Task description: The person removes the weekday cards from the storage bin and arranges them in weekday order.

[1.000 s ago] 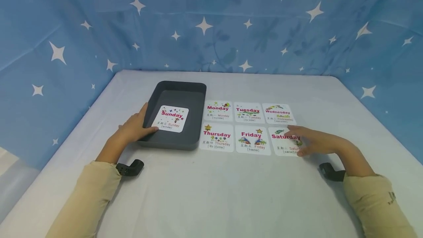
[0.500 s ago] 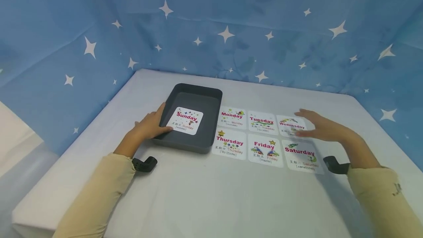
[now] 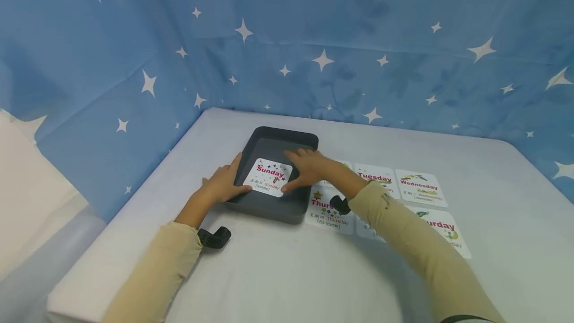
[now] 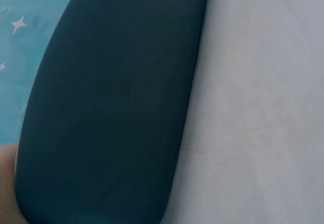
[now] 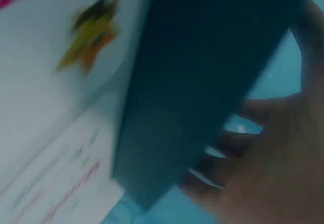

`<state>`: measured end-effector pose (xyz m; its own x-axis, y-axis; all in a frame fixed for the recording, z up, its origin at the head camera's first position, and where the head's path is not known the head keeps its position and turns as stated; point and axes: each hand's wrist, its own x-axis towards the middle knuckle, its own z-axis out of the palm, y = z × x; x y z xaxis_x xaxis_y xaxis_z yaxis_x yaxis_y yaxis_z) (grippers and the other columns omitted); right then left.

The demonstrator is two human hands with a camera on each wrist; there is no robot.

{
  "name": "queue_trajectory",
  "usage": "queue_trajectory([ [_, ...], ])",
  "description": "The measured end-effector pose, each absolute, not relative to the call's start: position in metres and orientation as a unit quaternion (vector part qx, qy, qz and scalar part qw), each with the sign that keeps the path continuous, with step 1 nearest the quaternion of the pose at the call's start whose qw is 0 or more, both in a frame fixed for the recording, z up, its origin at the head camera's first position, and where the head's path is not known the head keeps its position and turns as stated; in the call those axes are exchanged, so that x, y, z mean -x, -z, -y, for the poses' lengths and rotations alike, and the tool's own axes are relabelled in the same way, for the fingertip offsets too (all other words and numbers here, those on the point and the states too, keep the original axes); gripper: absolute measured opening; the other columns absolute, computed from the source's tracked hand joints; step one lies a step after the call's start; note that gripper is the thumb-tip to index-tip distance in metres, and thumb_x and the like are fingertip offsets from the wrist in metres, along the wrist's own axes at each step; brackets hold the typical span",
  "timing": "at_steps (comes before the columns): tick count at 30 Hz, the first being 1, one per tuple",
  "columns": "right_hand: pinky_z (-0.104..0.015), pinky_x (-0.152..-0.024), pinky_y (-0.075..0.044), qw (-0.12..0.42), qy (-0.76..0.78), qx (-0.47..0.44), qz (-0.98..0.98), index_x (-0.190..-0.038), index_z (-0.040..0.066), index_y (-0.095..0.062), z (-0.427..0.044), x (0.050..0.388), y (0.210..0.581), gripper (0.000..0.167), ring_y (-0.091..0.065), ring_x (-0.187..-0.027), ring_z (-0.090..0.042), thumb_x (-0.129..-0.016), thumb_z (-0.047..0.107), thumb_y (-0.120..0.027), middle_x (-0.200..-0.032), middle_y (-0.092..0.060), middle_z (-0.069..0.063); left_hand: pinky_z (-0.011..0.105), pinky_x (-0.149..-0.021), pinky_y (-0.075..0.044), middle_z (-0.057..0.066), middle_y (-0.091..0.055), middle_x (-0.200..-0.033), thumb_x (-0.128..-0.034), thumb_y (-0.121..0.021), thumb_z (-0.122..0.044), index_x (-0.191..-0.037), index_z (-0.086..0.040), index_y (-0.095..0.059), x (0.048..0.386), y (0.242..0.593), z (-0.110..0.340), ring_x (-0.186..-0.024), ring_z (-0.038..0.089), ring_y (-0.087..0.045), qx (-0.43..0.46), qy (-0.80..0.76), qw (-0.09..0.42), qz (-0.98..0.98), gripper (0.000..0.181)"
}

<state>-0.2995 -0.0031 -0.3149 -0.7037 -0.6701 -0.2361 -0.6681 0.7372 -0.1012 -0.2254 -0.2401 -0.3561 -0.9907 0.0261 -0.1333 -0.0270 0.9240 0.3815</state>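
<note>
In the head view my left hand [image 3: 219,183] grips the left wall of a dark grey tray [image 3: 264,214], thumb over the inside and fingers along the outside. A white card printed "Sunday" [image 3: 266,178] lies in the tray. My right hand [image 3: 309,166] is over the tray's right side, thumb and fingers spread beside the Sunday card; whether it touches the card cannot be told. The left wrist view is mostly tray wall [image 4: 111,102]. In the blurred right wrist view the right hand's fingers [image 5: 233,143] show beyond the tray wall [image 5: 177,92].
Right of the tray lie two rows of day cards: Thursday [image 3: 332,218], Tuesday [image 3: 375,174], Wednesday [image 3: 421,187] and Saturday [image 3: 453,233], with Monday and Friday mostly hidden under the right arm [image 3: 403,233]. A blue starry curtain [image 3: 341,14] hangs behind the white-covered table [image 3: 269,278].
My right hand has left the Saturday card, lifted past Wednesday and swung left over to the tray. The left hand stays at the tray. The head view has turned.
</note>
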Motion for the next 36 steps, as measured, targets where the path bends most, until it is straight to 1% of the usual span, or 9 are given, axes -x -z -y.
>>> queue_trajectory([
  [3,-0.054,-0.108,-0.022,0.157,-0.028,0.36,-0.919,-0.148,0.013,-0.008,0.025,0.299,0.324,0.112,-0.026,-0.135,-0.038,-0.067,0.071,-0.06,-0.148,-0.025,-0.017,0.077,-0.091,-0.017,0.025,-0.031,-0.143,-0.0826,-0.061,-0.047,-0.148,-0.014,0.001,0.225,0.359,0.24,-0.131,0.043,-0.03,0.002,-0.193,0.069,-0.979,0.095],
  [8,-0.052,-0.108,-0.023,0.168,-0.039,0.35,-0.921,-0.148,0.016,-0.007,0.037,0.299,0.332,0.116,-0.028,-0.134,-0.037,-0.063,0.072,-0.062,-0.147,-0.025,-0.014,0.076,-0.092,-0.017,0.024,-0.03,-0.144,-0.0827,-0.061,-0.047,-0.148,-0.015,0.001,0.225,0.356,0.239,-0.132,0.043,-0.029,0.002,-0.187,0.07,-0.98,0.095],
  [13,-0.051,-0.109,-0.023,0.178,-0.039,0.34,-0.923,-0.148,0.017,-0.009,0.038,0.296,0.332,0.114,-0.029,-0.132,-0.035,-0.064,0.07,-0.065,-0.146,-0.027,-0.014,0.076,-0.093,-0.017,0.024,-0.029,-0.145,-0.0831,-0.061,-0.046,-0.148,-0.015,0.002,0.226,0.354,0.236,-0.132,0.043,-0.028,0.0,-0.184,0.071,-0.98,0.095],
  [16,-0.05,-0.107,-0.026,0.175,-0.031,0.346,-0.921,-0.148,0.017,-0.012,0.041,0.294,0.331,0.112,-0.031,-0.129,-0.033,-0.064,0.066,-0.068,-0.143,-0.029,-0.015,0.076,-0.092,-0.016,0.024,-0.028,-0.145,-0.0833,-0.061,-0.045,-0.148,-0.015,0.002,0.225,0.353,0.236,-0.133,0.043,-0.027,0.003,-0.189,0.072,-0.979,0.095],
  [20,-0.047,-0.102,-0.033,0.169,-0.018,0.35,-0.921,-0.147,0.019,-0.017,0.046,0.289,0.331,0.11,-0.034,-0.122,-0.031,-0.062,0.062,-0.072,-0.139,-0.031,-0.016,0.077,-0.092,-0.015,0.025,-0.027,-0.145,-0.0837,-0.061,-0.043,-0.148,-0.013,0.002,0.223,0.354,0.239,-0.133,0.044,-0.026,0.006,-0.194,0.074,-0.978,0.095],
  [23,-0.043,-0.097,-0.036,0.16,-0.014,0.349,-0.923,-0.147,0.021,-0.02,0.049,0.287,0.331,0.107,-0.036,-0.115,-0.029,-0.062,0.06,-0.073,-0.133,-0.032,-0.014,0.077,-0.092,-0.014,0.025,-0.026,-0.146,-0.0838,-0.061,-0.043,-0.148,-0.013,0.002,0.223,0.354,0.24,-0.133,0.044,-0.025,0.006,-0.196,0.076,-0.978,0.095],
  [28,-0.04,-0.095,-0.035,0.126,-0.036,0.354,-0.926,-0.145,0.02,-0.026,0.053,0.284,0.329,0.103,-0.035,-0.108,-0.026,-0.064,0.066,-0.068,-0.129,-0.034,-0.012,0.078,-0.091,-0.015,0.026,-0.028,-0.145,-0.0836,-0.061,-0.044,-0.148,-0.013,0.002,0.225,0.354,0.243,-0.132,0.045,-0.026,-0.001,-0.196,0.069,-0.978,0.095],
  [32,-0.041,-0.097,-0.033,0.11,-0.048,0.356,-0.927,-0.144,0.018,-0.03,0.054,0.283,0.332,0.098,-0.036,-0.107,-0.027,-0.067,0.068,-0.063,-0.13,-0.035,-0.014,0.078,-0.09,-0.016,0.027,-0.029,-0.144,-0.083,-0.06,-0.047,-0.148,-0.012,0.002,0.225,0.356,0.244,-0.132,0.045,-0.027,-0.007,-0.191,0.068,-0.979,0.096],
  [36,-0.045,-0.099,-0.032,0.08,-0.038,0.347,-0.934,-0.142,0.02,-0.034,0.046,0.287,0.332,0.089,-0.037,-0.114,-0.031,-0.069,0.062,-0.065,-0.133,-0.036,-0.015,0.077,-0.09,-0.017,0.028,-0.029,-0.144,-0.0816,-0.059,-0.053,-0.148,-0.012,0.001,0.225,0.357,0.244,-0.132,0.045,-0.027,-0.01,-0.19,0.067,-0.979,0.098],
])
